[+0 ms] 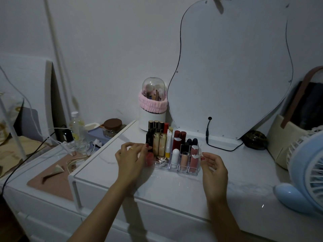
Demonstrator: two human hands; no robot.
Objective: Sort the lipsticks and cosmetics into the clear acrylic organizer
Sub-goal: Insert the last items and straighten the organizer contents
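White, smooth and faintly glossy, the worktop (pixel 174 189) carries everything we handle. Nearest us, our left hand (pixel 130 158) reaches the left end of the clear acrylic organizer (pixel 176 169); its fingers curl around what looks like a small pinkish-red lipstick (pixel 149 158), blurred, so we cannot tell whether it is inside a compartment or just beside the wall. Our right hand (pixel 212 163) hovers at the organizer's right end with fingers loosely bent, holding nothing.

We judge the sorting nearly complete: most compartments are filled. The next move calls for seating the held item upright in a free front-left compartment without knocking its neighbours.

Front row, left to right: a small pearly ornament-like item (pixel 161 158), a matte white rounded stick (pixel 175 157), a peach tube (pixel 184 160) and a dusty-pink tube (pixel 193 163). Behind these stand glossy gold-capped tubes (pixel 160 143), a white squeeze tube with a yellow cap (pixel 168 145) and dark red cylindrical lipsticks (pixel 180 135).

Farther back, a domed clear-lidded brush holder (pixel 152 103) wears a fluffy pink band beside a curvy-edged mirror (pixel 230 67).
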